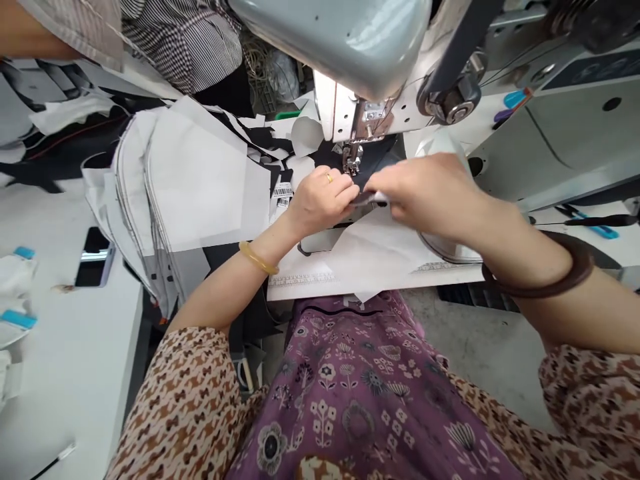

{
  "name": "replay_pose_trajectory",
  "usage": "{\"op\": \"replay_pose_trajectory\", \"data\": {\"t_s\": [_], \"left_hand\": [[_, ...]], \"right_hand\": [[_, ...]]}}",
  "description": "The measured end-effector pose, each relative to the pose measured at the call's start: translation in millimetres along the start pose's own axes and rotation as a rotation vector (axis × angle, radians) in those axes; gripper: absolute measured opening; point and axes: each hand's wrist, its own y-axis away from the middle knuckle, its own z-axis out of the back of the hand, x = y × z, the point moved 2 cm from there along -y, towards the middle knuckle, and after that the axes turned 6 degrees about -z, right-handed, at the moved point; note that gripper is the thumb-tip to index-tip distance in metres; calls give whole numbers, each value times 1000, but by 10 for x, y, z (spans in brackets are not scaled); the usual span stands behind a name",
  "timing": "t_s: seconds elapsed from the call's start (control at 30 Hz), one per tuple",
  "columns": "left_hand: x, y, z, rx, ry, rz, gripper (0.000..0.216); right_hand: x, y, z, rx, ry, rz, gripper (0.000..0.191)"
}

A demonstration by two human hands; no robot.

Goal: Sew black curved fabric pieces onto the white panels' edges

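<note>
Right hand (425, 197) blurred — dark fabric (373, 175) under it partly hidden.

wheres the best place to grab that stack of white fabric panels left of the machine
Probably the curved, stitched left edge of the white fabric panels, coming from the left, away from the left hand: the layers fan out there, so fingers can get under them.

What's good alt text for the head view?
Seen from head height, a person's left hand and right hand hold dark fabric beside the presser foot of a sewing machine. A stack of white fabric panels lies to the left.
</note>
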Motion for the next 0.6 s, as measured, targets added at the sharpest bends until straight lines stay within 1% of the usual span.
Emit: {"op": "replay_pose_trajectory", "data": {"t_s": [0.03, 0.07, 0.13, 0.17, 0.33, 0.4, 0.5, 0.6], "left_hand": [[-27, 36, 2, -32, -43, -37, 22], [-59, 72, 1, -70, -92, -73, 18], [-122, 136, -19, -124, -172, -111, 15], [-148, 159, -35, -133, -194, -108, 17], [-205, 204, -117, -148, -205, -62, 21], [-176, 206, -137, -135, -183, -20, 22], [-84, 201, -151, -70, -129, 71, 23], [-5, 177, -145, -19, -65, 107, 25]], "right_hand": [[55, 35, -26, 23, 38, 31, 22], [109, 71, -50, 17, 66, 78, 22], [187, 135, -89, -35, 88, 167, 26], [203, 156, -101, -48, 96, 187, 27], [161, 146, -67, 8, 111, 168, 29], [143, 110, -39, 9, 118, 156, 28], [137, 53, -22, -12, 132, 135, 27], [143, 15, -22, -32, 125, 113, 27]]}}
